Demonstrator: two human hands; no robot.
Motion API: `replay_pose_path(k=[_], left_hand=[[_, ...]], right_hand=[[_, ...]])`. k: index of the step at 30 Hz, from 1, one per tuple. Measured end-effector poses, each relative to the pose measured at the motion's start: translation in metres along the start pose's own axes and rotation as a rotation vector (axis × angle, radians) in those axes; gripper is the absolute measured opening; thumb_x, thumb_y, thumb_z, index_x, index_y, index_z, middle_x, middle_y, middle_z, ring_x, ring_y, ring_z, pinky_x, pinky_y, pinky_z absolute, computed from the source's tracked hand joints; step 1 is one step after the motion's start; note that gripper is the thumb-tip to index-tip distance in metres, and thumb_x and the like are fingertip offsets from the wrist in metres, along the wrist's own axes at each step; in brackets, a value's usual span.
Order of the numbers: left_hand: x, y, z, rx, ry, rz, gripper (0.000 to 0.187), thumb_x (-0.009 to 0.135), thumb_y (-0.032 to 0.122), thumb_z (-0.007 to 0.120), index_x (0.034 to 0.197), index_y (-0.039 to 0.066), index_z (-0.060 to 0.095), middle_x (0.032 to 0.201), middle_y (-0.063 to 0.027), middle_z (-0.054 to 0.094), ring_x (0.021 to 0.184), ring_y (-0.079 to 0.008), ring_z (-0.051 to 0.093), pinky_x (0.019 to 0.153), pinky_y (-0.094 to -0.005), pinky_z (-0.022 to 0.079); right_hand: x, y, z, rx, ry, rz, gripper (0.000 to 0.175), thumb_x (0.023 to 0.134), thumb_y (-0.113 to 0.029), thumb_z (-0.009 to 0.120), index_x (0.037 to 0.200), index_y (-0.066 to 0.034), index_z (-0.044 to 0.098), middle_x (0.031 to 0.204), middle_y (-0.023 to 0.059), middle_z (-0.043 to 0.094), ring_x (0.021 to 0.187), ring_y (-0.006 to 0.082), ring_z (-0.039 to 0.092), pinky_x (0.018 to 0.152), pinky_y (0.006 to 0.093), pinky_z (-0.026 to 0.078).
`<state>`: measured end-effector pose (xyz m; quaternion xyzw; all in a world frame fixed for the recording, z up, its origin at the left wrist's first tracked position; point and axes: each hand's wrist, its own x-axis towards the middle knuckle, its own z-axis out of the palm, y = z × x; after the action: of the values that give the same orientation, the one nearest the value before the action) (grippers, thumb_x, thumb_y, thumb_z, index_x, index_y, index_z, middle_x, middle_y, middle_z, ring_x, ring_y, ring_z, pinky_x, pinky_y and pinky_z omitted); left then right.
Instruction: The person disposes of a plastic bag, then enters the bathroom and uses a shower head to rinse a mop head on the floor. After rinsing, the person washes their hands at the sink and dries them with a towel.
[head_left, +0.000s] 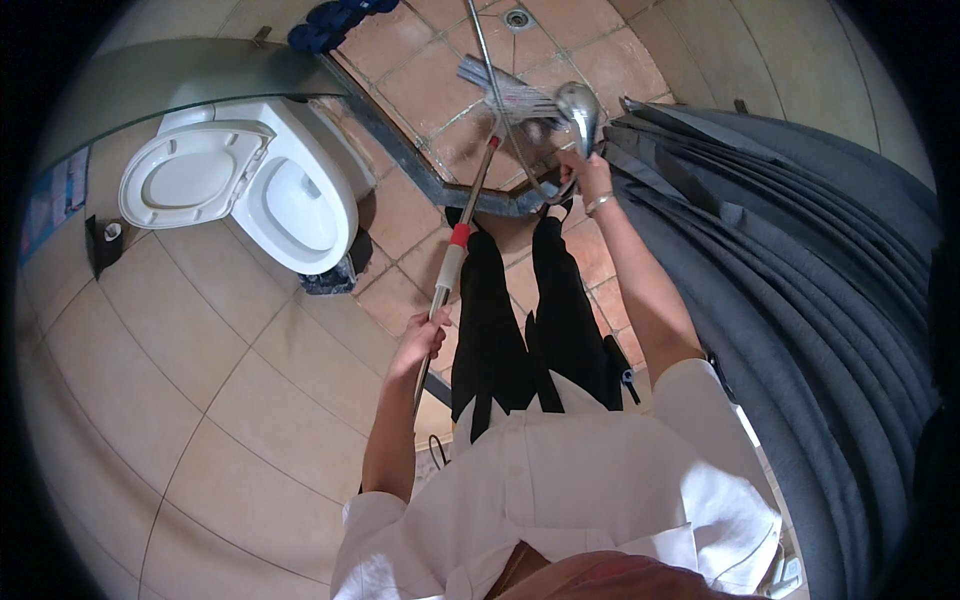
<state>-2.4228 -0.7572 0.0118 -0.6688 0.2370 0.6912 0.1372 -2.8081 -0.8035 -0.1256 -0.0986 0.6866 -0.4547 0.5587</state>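
My left hand (421, 341) is closed around the metal pole of a mop (452, 264), which has a pale grip with red collars. The mop's striped, blurred strip head (525, 100) lies over the wet shower floor. A handheld shower head (577, 109) of chromed finish is in my right hand (586, 174), held above the floor just right of the mop head. From it a metal hose (510, 142) loops down and back up across the mop. Whether water is coming out is not plain.
A dark raised sill (394, 146) borders the tiled shower floor, with a round drain (517, 19) at the top. To the left stands a white toilet (346, 217) with its lid up, beside a glass panel (195, 82). A grey curtain (787, 247) hangs at the right. Blue slippers (322, 30) are at the top.
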Motion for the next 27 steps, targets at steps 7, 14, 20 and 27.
replay_pose_path(k=[7, 14, 20, 27], left_hand=[[-0.053, -0.008, 0.001, 0.607, 0.369, 0.267, 0.039, 0.087, 0.036, 0.062, 0.087, -0.003, 0.053, 0.066, -0.0208, 0.058, 0.067, -0.0380, 0.060, 0.064, -0.0452, 0.047], [-0.039, 0.007, 0.011, 0.601, 0.344, 0.233, 0.037, 0.088, 0.034, 0.058, 0.096, -0.001, 0.053, 0.079, -0.0278, 0.063, 0.083, -0.0457, 0.062, 0.071, -0.0524, 0.047], [-0.035, 0.006, 0.010, 0.792, 0.395, 0.237, 0.034, 0.090, 0.032, 0.056, 0.100, 0.000, 0.051, 0.080, -0.0290, 0.062, 0.078, -0.0473, 0.061, 0.069, -0.0543, 0.047], [-0.039, 0.005, 0.014, 0.842, 0.415, 0.282, 0.034, 0.090, 0.032, 0.057, 0.101, 0.001, 0.050, 0.077, -0.0287, 0.062, 0.077, -0.0482, 0.060, 0.067, -0.0553, 0.047]], right_hand=[[-0.018, 0.017, 0.043, -0.550, -0.284, -0.244, 0.021, 0.081, -0.022, 0.074, 0.082, -0.0029, 0.063, 0.062, -0.0006, 0.056, 0.055, 0.0086, 0.052, 0.053, 0.0267, 0.044], [-0.017, 0.015, 0.075, -1.105, -0.612, -0.390, 0.032, 0.077, -0.035, 0.063, 0.099, -0.0117, 0.065, 0.088, 0.0161, 0.067, 0.083, 0.0358, 0.064, 0.075, 0.0460, 0.050], [-0.003, 0.027, 0.042, -1.374, -0.593, -0.321, 0.037, 0.074, -0.032, 0.068, 0.106, -0.0142, 0.065, 0.093, 0.0144, 0.068, 0.090, 0.0353, 0.063, 0.078, 0.0451, 0.050], [0.004, 0.025, -0.027, -1.297, -0.274, -0.151, 0.027, 0.077, -0.030, 0.067, 0.097, -0.0123, 0.065, 0.091, 0.0167, 0.067, 0.090, 0.0367, 0.063, 0.078, 0.0458, 0.049]])
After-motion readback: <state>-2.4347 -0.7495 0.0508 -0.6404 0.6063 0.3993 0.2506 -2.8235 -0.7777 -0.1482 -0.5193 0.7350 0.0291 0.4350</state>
